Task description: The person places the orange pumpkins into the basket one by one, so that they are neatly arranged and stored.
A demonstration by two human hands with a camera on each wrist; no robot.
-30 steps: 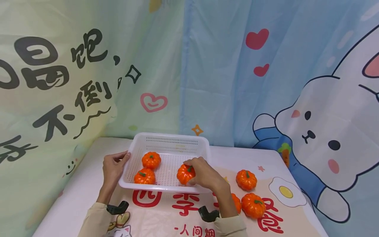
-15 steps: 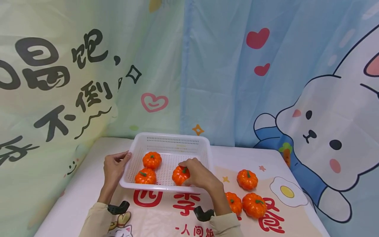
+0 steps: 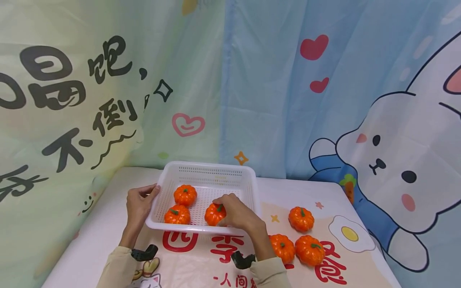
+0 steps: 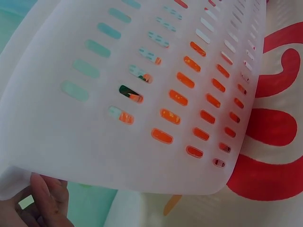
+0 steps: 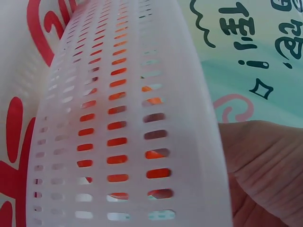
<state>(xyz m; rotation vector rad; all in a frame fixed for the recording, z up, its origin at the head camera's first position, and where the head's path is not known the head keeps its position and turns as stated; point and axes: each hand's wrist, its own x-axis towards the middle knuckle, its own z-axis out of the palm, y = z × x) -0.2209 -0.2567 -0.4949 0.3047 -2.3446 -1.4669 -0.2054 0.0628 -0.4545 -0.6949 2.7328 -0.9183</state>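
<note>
A white slotted plastic basket (image 3: 209,229) stands on the table. My left hand (image 3: 139,204) pinches its left rim; in the left wrist view the fingertips (image 4: 46,198) curl at the rim's corner. Inside the basket, my right hand (image 3: 239,214) grips an orange toy pumpkin (image 3: 213,215) from its right side, near the front wall. Two more pumpkins sit at the basket's left: one at the back (image 3: 185,195), one at the front (image 3: 177,215). In the right wrist view the basket wall (image 5: 189,142) hides most of the held pumpkin and the fingertips.
Right of the basket lie three more orange pumpkins: a far one (image 3: 301,219), a right one (image 3: 309,250) and one beside my right wrist (image 3: 282,248). A printed cloth (image 3: 194,268) covers the table. A patterned curtain (image 3: 259,100) hangs behind.
My right hand has moved left inside the basket with the pumpkin in its grip. More of the pumpkin beside the right wrist shows now. The left hand stays on the rim.
</note>
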